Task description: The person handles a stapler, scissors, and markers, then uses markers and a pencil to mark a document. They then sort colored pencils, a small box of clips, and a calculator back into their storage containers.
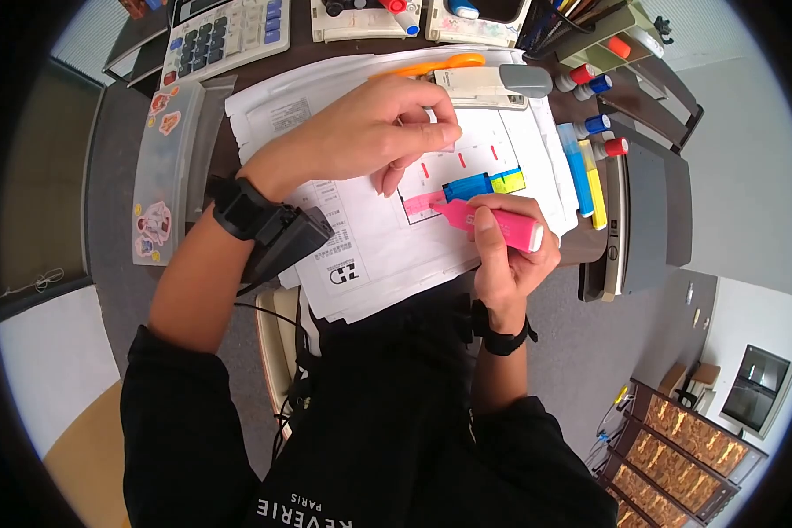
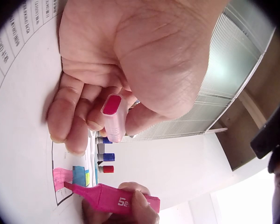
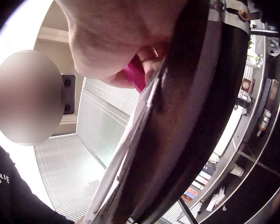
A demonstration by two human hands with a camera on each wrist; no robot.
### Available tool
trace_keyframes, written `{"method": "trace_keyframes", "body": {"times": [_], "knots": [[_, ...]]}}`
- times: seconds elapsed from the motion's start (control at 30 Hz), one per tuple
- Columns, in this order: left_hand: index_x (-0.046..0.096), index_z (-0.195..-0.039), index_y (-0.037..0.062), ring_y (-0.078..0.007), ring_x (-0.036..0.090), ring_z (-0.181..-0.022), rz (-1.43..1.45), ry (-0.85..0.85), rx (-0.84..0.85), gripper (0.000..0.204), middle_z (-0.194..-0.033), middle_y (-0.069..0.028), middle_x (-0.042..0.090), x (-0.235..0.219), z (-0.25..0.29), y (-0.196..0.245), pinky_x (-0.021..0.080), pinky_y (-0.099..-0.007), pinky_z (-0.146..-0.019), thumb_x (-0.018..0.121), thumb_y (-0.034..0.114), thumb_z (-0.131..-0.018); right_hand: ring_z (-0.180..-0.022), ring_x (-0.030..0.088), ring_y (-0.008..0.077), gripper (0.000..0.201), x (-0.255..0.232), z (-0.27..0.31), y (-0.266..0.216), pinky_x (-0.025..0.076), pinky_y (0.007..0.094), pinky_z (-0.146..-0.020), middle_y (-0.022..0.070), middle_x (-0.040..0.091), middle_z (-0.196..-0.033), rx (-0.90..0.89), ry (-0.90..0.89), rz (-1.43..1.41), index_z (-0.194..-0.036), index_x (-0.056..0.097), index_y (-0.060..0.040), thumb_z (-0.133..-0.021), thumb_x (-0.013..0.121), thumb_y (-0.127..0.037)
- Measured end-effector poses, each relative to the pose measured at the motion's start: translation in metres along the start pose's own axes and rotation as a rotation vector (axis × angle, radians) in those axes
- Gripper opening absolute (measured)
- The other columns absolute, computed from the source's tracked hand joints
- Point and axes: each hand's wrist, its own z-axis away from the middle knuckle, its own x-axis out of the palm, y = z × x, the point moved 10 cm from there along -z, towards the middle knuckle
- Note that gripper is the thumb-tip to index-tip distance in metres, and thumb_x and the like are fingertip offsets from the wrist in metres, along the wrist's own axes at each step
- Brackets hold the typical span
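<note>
My right hand [image 1: 517, 260] grips a pink highlighter [image 1: 506, 229], its tip down at a pink-coloured block [image 1: 422, 204] on a printed sheet [image 1: 374, 242]. Beside that block, the same outlined strip has a blue block [image 1: 466, 188] and a yellow-green one [image 1: 508, 181]. Short red marks sit above the strip. Over the sheet, my left hand [image 1: 348, 136] pinches the highlighter's pink cap [image 2: 114, 119] between thumb and fingers, seen best in the left wrist view. In the right wrist view, the right hand hides most of the highlighter.
Behind the left hand lie a stapler [image 1: 475, 84] and orange scissors [image 1: 444, 63] on the papers. A blue highlighter [image 1: 575, 167] and a yellow highlighter [image 1: 595, 189] lie at the right, near several markers. A stickered translucent case [image 1: 163, 167] and calculator [image 1: 229, 42] stand left.
</note>
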Motion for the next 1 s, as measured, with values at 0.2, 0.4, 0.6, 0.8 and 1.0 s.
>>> {"method": "trace_keyframes", "body": {"times": [0.2,0.4,0.6,0.8,1.0], "knots": [[0.059,-0.100,0.0028,-0.0087,0.056,-0.043,0.002,0.010,-0.009,0.021,-0.058,-0.0014,0.056,-0.001,0.001,0.000,0.040,-0.0205,-0.042,0.056,0.024,-0.101,-0.062,0.065,0.0137,0.005,-0.009,0.004,0.009,0.049,0.0246,-0.061,0.0085,0.071,-0.076,0.060,0.114,-0.023,-0.088,0.069,0.0020,-0.085,0.066,-0.001],[0.059,-0.100,0.0027,-0.0084,0.057,-0.044,-0.002,0.004,-0.004,0.022,-0.061,-0.0017,0.057,0.000,0.001,0.000,0.041,-0.0204,-0.042,0.056,0.024,-0.101,-0.066,0.066,0.0150,0.008,-0.012,0.004,0.013,0.050,0.0261,-0.064,0.0102,0.072,-0.078,0.116,0.154,-0.032,-0.088,0.069,0.0034,-0.086,0.066,-0.003],[0.059,-0.100,0.0028,-0.0083,0.057,-0.044,0.000,-0.001,0.000,0.021,-0.061,-0.0017,0.057,0.000,0.000,0.002,0.041,-0.0201,-0.042,0.056,0.023,-0.101,-0.066,0.064,0.0135,0.008,-0.015,0.006,0.017,0.050,0.0251,-0.064,0.0097,0.072,-0.081,0.095,0.177,-0.127,-0.090,0.069,0.0049,-0.087,0.065,-0.001],[0.059,-0.100,0.0030,-0.0083,0.057,-0.044,0.011,-0.001,0.004,0.021,-0.059,-0.0014,0.057,0.001,0.001,0.002,0.041,-0.0203,-0.042,0.056,0.024,-0.101,-0.066,0.064,0.0118,0.009,-0.016,0.006,0.016,0.050,0.0232,-0.063,0.0090,0.072,-0.081,0.122,0.145,-0.378,-0.093,0.069,0.0047,-0.086,0.064,0.001],[0.059,-0.100,0.0033,-0.0085,0.057,-0.043,0.014,0.004,0.007,0.022,-0.057,-0.0015,0.056,0.000,0.001,0.001,0.040,-0.0207,-0.041,0.056,0.025,-0.101,-0.066,0.068,0.0136,0.009,0.004,0.004,0.000,0.052,0.0247,-0.065,0.0092,0.074,-0.084,-0.005,-0.080,-0.199,-0.091,0.069,0.0024,-0.083,0.069,0.000]]}}
